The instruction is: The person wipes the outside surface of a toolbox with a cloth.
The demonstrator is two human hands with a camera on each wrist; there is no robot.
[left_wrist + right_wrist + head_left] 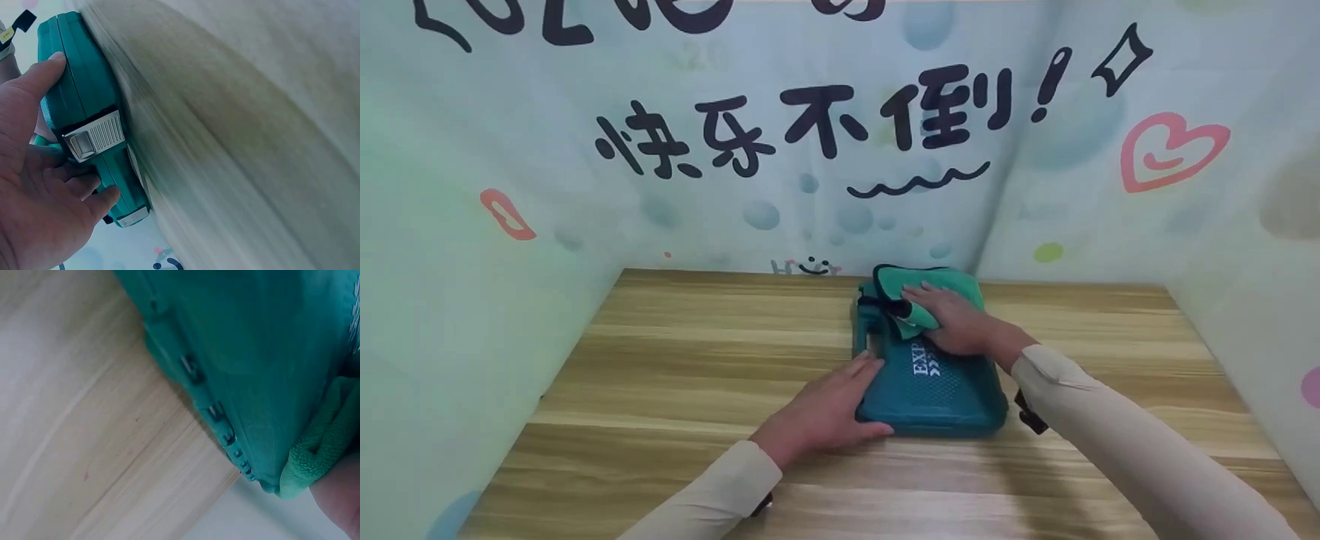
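Head: teal case [960,409] flat on wooden table [720,337], right of centre, far end by backdrop [735,240]. Left hand [825,409] spread loosely at its near left corner; right hand [960,319], fingers extended, presses green cloth [937,279] on far end. Left wrist: thumb touches case, fingers beside metal latch [95,136]. Right wrist: blurry, probably hinges [194,370] along case's right side; cloth edge beside finger.

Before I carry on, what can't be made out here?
- Inside of the case: hidden because it is shut, every view.
- Any lettering past EXP: covered by the cloth and right hand, head view.
- Top row of wall writing: cut off by the upper edge, head view.
- Tabletop: grain blurred, left wrist view.
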